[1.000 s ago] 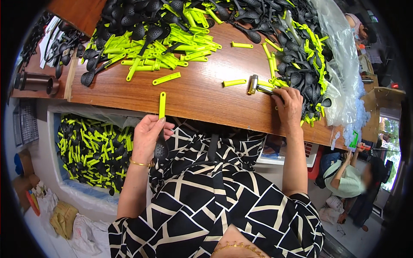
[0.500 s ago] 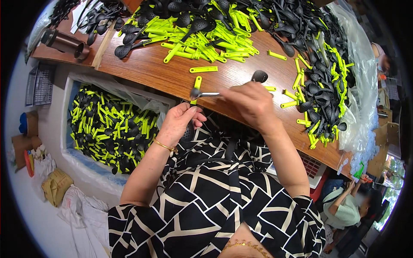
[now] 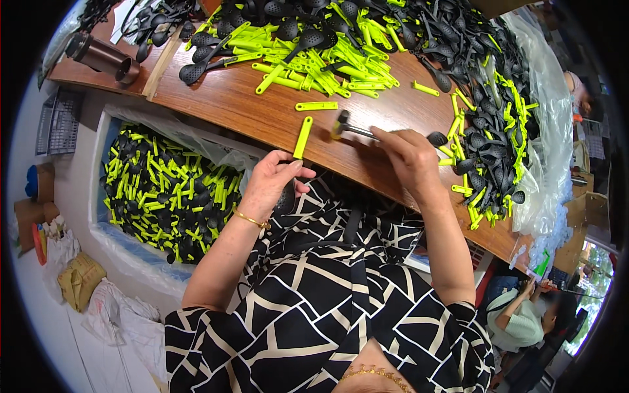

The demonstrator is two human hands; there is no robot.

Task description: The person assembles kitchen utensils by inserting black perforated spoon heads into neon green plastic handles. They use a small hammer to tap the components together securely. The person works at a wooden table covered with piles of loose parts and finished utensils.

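My left hand [image 3: 272, 180] is closed on a black perforated spoon with a lime-green handle [image 3: 303, 137]. That handle points away from me across the table's near edge, and the spoon's dark bowl hangs partly hidden below my fingers. In my right hand [image 3: 414, 157] is a small hammer [image 3: 357, 130], with a metal shaft and a dark head with a yellow end. The hammer head is blurred, up and to the right of the held handle, apart from it. A loose green handle piece [image 3: 316, 105] lies just beyond. Another black spoon [image 3: 437, 138] shows beside my right hand.
Green handle pieces [image 3: 321, 69] are heaped at the back of the wooden table [image 3: 223, 98]. Black perforated spoons [image 3: 485, 157] pile up on the right. At lower left stands a plastic-lined box [image 3: 98, 196] full of green-handled spoons. A brown flask [image 3: 98, 56] lies at far left. A person [image 3: 517, 321] sits at lower right.
The hammer has lifted off the green handle and swung up and right with my right hand. My left hand still holds the spoon in nearly the same place.
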